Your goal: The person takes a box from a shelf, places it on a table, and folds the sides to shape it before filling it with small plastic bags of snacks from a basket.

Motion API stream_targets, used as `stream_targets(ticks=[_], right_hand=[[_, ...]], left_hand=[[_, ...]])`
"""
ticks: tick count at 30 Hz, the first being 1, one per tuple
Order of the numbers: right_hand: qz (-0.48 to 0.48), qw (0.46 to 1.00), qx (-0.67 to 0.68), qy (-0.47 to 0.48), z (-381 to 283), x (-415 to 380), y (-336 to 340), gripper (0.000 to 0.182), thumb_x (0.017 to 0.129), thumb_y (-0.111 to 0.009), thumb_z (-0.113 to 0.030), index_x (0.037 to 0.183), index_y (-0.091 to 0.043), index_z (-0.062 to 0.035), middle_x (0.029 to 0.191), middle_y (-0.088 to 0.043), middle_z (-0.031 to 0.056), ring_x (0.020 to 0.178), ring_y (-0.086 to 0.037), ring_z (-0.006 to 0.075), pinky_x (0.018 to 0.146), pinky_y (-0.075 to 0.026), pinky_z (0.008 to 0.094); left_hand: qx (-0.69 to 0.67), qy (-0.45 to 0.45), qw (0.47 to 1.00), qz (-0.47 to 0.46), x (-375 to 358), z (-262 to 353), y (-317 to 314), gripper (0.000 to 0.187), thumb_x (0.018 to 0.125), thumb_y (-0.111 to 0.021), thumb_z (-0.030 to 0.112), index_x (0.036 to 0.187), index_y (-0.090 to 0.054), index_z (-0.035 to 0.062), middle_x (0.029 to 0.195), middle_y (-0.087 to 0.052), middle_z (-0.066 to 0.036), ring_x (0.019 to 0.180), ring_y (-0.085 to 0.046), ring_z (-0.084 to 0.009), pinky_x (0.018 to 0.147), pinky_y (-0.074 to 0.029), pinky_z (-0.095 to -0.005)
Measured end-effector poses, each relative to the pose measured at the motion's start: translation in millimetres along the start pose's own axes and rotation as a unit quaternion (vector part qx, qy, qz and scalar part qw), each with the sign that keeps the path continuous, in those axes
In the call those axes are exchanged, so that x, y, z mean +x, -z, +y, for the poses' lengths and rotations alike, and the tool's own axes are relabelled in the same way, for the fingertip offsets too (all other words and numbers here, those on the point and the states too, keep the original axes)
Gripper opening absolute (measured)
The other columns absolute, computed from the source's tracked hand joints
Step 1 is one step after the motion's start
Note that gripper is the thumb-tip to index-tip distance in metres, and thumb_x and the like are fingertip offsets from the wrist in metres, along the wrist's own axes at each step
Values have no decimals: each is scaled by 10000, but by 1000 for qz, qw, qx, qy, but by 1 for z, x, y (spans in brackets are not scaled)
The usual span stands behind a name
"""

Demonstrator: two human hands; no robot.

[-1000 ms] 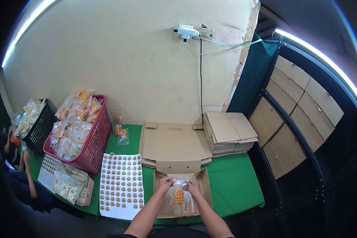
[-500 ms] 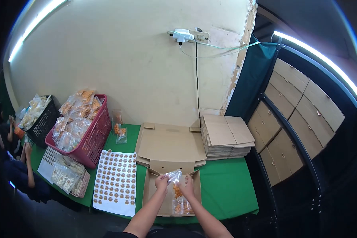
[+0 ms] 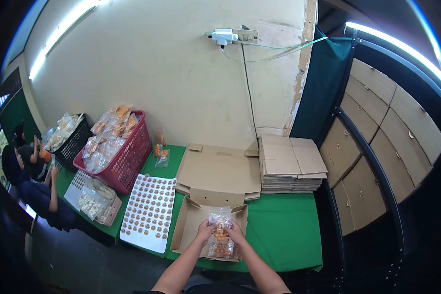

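Observation:
Both my hands are over an open cardboard box (image 3: 183,230) on the green table. My left hand (image 3: 204,231) pinches the left side of a clear bag of orange snacks (image 3: 220,226), and my right hand (image 3: 235,232) grips its right side. Below it, another bag of orange snacks (image 3: 223,249) lies in the near right part of the box. The raised lid (image 3: 217,197) leans back at the far side. Left of the box lies a sheet of round stickers (image 3: 148,213).
A red basket (image 3: 135,157) of snack bags, a black basket (image 3: 77,143) and a small pink basket (image 3: 111,211) stand left. Folded cardboard (image 3: 291,161) is stacked right. Two bags (image 3: 160,149) rest by the wall. People (image 3: 39,196) are at far left; boxes (image 3: 350,171) fill a rack.
My hands have come to the two sides of the held bag, which now hangs straighter and lower over the box. The camera view has shifted, showing more of the people at left.

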State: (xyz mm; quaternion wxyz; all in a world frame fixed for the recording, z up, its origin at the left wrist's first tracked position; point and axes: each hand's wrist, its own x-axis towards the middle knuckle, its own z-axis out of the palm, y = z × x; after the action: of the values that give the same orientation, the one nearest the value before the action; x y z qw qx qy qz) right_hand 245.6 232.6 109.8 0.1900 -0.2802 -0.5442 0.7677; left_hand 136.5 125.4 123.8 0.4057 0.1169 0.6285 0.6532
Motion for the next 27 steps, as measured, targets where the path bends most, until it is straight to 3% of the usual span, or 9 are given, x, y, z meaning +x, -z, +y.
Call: stream_targets(ticks=[4, 8, 11, 13, 14, 16, 19, 23, 27], right_hand=[[65, 960, -269, 49, -8, -6, -12, 321, 790, -656, -166, 1049, -519, -37, 911, -618, 71, 761, -590, 150, 659, -483, 281], [56, 959, -262, 89, 6, 6, -18, 406, 779, -672, -180, 1105, -476, -37, 910, -620, 107, 760, -592, 155, 645, -484, 287], [0, 982, -187, 11, -20, 0, -25, 474, 777, -674, -177, 1158, -426, -45, 903, -614, 108, 758, -588, 150, 635, -481, 280], [-59, 982, -161, 82, -12, 6, -22, 510, 783, -673, -192, 1187, -394, -52, 896, -606, 94, 743, -581, 133, 617, -475, 267], [-55, 981, -165, 83, -8, 9, -21, 510, 783, -673, -192, 1187, -394, -52, 896, -606, 94, 743, -581, 133, 617, -475, 267], [-18, 988, -148, -41, -8, 20, -24, 497, 784, -678, -202, 1170, -401, -54, 893, -595, 77, 751, -575, 117, 612, -471, 249], [41, 980, -194, -9, -3, 27, -33, 499, 781, -683, -202, 1158, -397, -45, 889, -591, 67, 744, -570, 107, 604, -464, 231], [-7, 998, -62, 3, 8, 41, -26, 460, 793, -657, -159, 1154, -402, -30, 991, -571, 99, 904, -573, 144, 706, -486, 252], [-23, 998, -45, 25, 4, 53, -15, 433, 798, -634, -113, 1161, -414, -26, 1036, -559, 106, 972, -559, 169, 777, -480, 282]], left_hand=[[1, -84, 995, 45, -10, -10, -7, 212, 820, -623, 87, 1003, -529, 35, 897, -590, -35, 786, -558, -94, 651, -445, -216], [28, -130, 989, 62, -3, -17, 4, 213, 821, -619, 82, 1006, -527, 31, 866, -588, -39, 769, -554, -89, 644, -446, -222], [13, -141, 988, 61, 6, -21, 11, 201, 815, -623, 81, 983, -529, 23, 844, -596, -41, 757, -556, -92, 626, -456, -219], [-38, -97, 993, 60, 2, -13, 12, 190, 808, -628, 85, 964, -539, 23, 844, -601, -44, 756, -563, -99, 641, -453, -221], [-41, -96, 993, 55, 6, -17, 12, 190, 808, -628, 85, 964, -539, 23, 844, -601, -44, 756, -563, -99, 641, -453, -221], [-28, -130, 990, 54, 22, -21, 13, 178, 800, -636, 88, 941, -549, 25, 829, -605, -45, 729, -561, -96, 625, -452, -223], [5, -108, 992, 59, 40, -22, 15, 179, 793, -642, 90, 931, -551, 23, 823, -610, -47, 724, -566, -93, 604, -460, -230], [35, -91, 994, 39, 55, -18, 17, 192, 789, -648, 95, 938, -553, 20, 830, -616, -51, 740, -575, -100, 627, -467, -240], [-8, -76, 997, 22, 65, -12, 9, 210, 785, -654, 98, 952, -556, 19, 844, -617, -57, 749, -579, -117, 646, -470, -257]])
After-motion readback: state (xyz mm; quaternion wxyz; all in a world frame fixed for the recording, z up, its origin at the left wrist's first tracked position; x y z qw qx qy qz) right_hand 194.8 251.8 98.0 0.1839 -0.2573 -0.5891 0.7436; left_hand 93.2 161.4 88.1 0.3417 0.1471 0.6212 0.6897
